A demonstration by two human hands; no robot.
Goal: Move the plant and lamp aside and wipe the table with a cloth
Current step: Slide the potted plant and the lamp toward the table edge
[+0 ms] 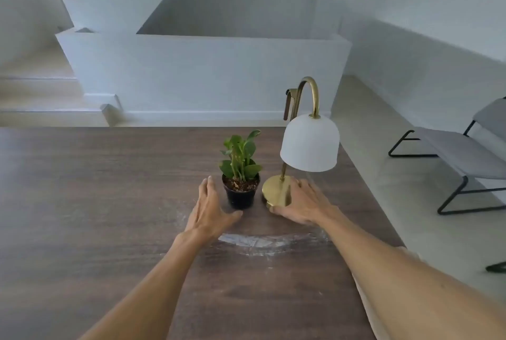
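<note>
A small green plant point(241, 164) in a black pot stands near the middle of the dark wooden table point(95, 203). To its right stands a brass lamp point(309, 142) with a white dome shade and a round brass base. My left hand point(209, 208) is spread just left of the pot, fingers apart, thumb near the pot's foot, not clearly touching it. My right hand point(301, 204) lies on the right side of the lamp's base with the thumb at its front edge. A white dusty smear point(262, 242) marks the table in front of both objects. No cloth is in view.
The table's right edge runs diagonally past my right forearm. A grey chair point(465, 153) with a black frame stands on the floor to the right. A low white wall and steps lie beyond the table's far edge.
</note>
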